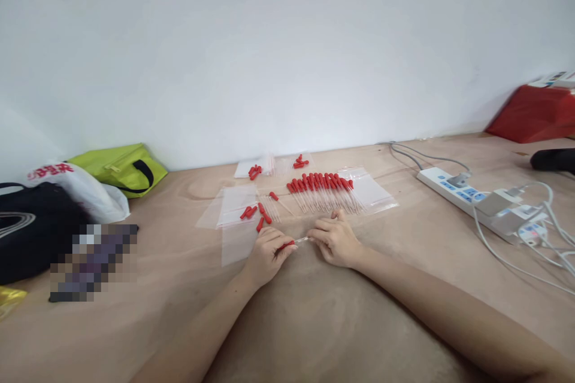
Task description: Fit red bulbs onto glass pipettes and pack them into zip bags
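My left hand (pixel 268 254) pinches a red rubber bulb (pixel 286 245) near the middle of the table. A clear thin tube (pixel 302 240) runs from the bulb to the fingertips of my right hand (pixel 335 240), which are closed on its other end. Beyond my right hand lies a row of clear droppers with red bulbs (pixel 321 182). Loose red bulbs (pixel 248 212) and several clear tubes (pixel 275 209) lie beyond my left hand, by clear plastic bags (pixel 238 197). One dropper (pixel 274 196) lies apart from the row.
On the right, a white power strip (pixel 449 190) holds plugs and cables. Farther right are a red bag (pixel 534 114) and a black object (pixel 552 160). A green bag (pixel 121 170), a white plastic bag (pixel 96 194) and a black bag (pixel 40 230) sit on the left.
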Demonstrator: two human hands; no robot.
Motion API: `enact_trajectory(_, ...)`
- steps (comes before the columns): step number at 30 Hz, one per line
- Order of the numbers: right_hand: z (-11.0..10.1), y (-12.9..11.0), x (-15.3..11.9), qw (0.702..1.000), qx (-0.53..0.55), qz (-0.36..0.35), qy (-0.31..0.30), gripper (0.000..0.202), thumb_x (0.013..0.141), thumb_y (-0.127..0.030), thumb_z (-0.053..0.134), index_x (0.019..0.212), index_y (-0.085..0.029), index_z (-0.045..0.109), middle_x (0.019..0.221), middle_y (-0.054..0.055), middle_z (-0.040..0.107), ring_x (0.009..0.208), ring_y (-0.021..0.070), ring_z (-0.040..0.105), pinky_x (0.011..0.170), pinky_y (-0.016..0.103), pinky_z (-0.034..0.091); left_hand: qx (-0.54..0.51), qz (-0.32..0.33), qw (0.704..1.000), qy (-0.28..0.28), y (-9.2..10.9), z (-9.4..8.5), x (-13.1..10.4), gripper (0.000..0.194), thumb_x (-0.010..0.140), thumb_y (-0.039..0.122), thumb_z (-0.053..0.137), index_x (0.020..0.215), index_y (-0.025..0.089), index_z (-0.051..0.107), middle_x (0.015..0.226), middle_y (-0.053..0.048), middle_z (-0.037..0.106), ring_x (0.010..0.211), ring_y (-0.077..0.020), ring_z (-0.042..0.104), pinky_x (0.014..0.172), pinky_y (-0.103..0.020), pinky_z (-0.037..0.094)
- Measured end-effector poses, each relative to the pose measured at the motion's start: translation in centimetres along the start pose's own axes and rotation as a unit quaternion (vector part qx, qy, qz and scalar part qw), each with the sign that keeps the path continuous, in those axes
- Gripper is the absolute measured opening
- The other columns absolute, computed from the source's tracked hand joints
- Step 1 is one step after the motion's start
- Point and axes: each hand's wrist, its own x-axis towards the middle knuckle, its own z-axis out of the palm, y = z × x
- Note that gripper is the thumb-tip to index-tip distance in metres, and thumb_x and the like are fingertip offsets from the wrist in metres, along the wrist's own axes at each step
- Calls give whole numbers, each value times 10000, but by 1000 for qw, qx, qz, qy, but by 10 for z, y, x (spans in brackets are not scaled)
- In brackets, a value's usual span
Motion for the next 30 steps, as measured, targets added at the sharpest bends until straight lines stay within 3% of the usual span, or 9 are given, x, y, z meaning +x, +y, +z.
enact_trajectory(7, 5, -7, -1, 999, 32, -1, 1, 205, 820, -176, 388, 746, -165, 580, 697, 11, 580, 618, 114, 444, 670, 308, 181, -9, 22, 999, -25, 1, 1, 0, 222, 834, 287, 484, 690, 165, 600, 628, -32, 595, 629, -151, 520, 652, -297, 398)
enact_trajectory(16, 12, -15, 2, 997, 75, 26, 6, 222, 837, -173, 375, 721, -155, 564, 658, 14, 570, 611, 115, 454, 661, 287, 201, -37, 40, 998, -9, 1, 3, 0, 202, 832, 268, 498, 693, 151, 585, 633, -33, 596, 634, -149, 513, 648, -291, 391)
enact_trajectory(22, 10, -22, 4, 1000, 19, 14, -19, 245, 871, -213, 367, 746, -156, 570, 698, 28, 589, 677, 132, 467, 660, 291, 205, -18, 39, 999, -32, -7, -1, 1, 198, 842, 286, 494, 728, 167, 604, 672, -22, 618, 653, -146, 532, 681, -298, 394)
enact_trajectory(27, -1, -27, 6, 996, -82, 8, -34, 195, 831, -219, 432, 734, -157, 589, 736, 55, 594, 754, 167, 460, 659, 322, 183, 49, 37, 998, 13, -14, -5, -2, 187, 845, 330, 487, 865, 198, 618, 812, -41, 614, 797, -176, 543, 759, -325, 401)
enact_trajectory(30, -5, -12, 9, 992, -90, 79, -28, 191, 820, -220, 442, 764, -166, 616, 771, 62, 614, 778, 169, 475, 670, 325, 184, 115, -26, 991, 65, -19, -7, -4, 276, 799, 367, 543, 1019, 203, 575, 957, -72, 577, 922, -222, 517, 822, -372, 388)
